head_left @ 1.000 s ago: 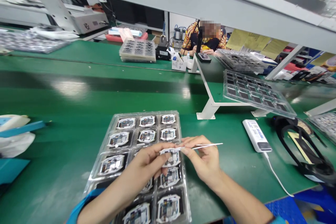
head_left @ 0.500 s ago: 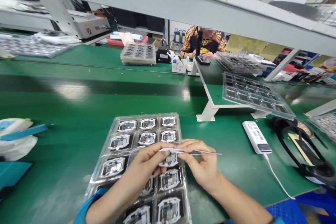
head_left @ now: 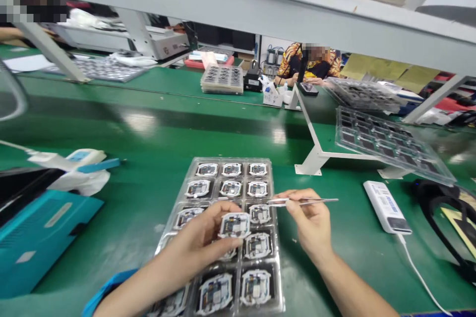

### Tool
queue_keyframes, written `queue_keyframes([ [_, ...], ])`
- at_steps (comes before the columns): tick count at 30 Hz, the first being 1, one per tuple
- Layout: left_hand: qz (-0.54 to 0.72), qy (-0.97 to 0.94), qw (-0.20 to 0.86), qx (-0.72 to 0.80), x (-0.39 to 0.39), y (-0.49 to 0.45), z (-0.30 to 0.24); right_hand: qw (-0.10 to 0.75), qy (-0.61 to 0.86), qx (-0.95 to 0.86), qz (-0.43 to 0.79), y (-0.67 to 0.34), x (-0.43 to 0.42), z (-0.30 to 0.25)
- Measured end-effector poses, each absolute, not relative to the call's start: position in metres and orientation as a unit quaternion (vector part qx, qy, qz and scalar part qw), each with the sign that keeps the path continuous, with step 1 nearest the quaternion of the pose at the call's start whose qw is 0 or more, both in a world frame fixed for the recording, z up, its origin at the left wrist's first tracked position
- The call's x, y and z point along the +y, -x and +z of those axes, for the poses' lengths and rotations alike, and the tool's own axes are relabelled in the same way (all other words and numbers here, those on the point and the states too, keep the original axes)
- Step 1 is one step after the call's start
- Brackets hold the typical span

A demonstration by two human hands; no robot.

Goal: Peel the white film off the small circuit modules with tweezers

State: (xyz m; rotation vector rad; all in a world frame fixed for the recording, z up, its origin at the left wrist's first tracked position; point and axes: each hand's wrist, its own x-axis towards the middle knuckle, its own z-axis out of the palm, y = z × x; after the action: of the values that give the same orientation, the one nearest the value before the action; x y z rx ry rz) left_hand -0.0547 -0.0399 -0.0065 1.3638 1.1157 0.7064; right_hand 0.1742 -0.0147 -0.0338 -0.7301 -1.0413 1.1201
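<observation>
Green bench point(head_left: 130, 237), left hand point(head_left: 206, 240) pinching board point(head_left: 235, 226), right hand point(head_left: 311, 220) pinching tweezers point(head_left: 323, 201), hands now apart

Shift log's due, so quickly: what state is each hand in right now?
Left hand: closed, holding a white-framed circuit-board module.
Right hand: closed, holding slim tweezers.

Blue sleeve point(head_left: 107, 285) on left arm point(head_left: 159, 273); hands point(head_left: 201, 238) bare.
</observation>
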Motion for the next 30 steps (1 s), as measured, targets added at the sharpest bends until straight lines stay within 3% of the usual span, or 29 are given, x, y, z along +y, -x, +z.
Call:
queue_keyframes([
  [8, 0.268, -0.725, 0.214, 0.598, -0.090, 0.134, -0.030, 0.652, 0.312, -0.486, 0.491, -0.176, -0.018, -0.036],
  [21, 0.183, -0.729, 0.002, 0.659, -0.141, 0.119, -0.036, 0.638, 0.338, -0.500, 0.478, -0.179, -0.020, -0.039],
  [25, 0.186, -0.728, 0.032, 0.659, -0.145, 0.121, -0.035, 0.633, 0.338, -0.499, 0.486, -0.177, -0.020, -0.038],
  [30, 0.266, -0.665, 0.227, 0.660, -0.122, 0.122, -0.011, 0.635, 0.337, -0.489, 0.494, -0.177, -0.020, -0.040],
])
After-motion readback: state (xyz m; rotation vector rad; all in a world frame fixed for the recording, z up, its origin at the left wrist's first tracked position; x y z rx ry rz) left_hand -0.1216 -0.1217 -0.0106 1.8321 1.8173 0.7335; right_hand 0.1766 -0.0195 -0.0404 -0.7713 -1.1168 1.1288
